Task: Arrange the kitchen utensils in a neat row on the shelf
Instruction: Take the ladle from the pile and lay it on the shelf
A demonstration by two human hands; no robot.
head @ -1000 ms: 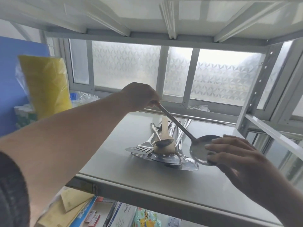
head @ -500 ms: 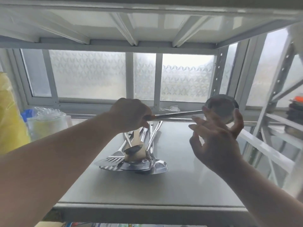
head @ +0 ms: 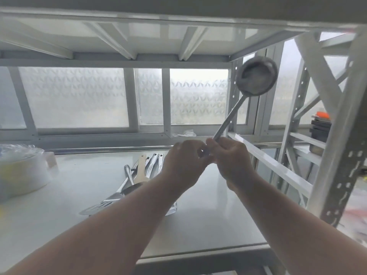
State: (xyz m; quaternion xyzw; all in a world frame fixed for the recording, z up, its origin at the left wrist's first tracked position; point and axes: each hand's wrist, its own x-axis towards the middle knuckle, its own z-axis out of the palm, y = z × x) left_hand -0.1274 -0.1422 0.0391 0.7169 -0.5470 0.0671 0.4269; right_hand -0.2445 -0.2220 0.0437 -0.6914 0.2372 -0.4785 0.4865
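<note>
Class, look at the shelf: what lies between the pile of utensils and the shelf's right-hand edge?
In the head view, nothing lies there: the shelf is bare from the utensil pile to its right edge.

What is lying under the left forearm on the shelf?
The pile of utensils: a wooden handle, steel handles, a spoon and a slotted turner show beside the left forearm. The heads farther right are covered.
</note>
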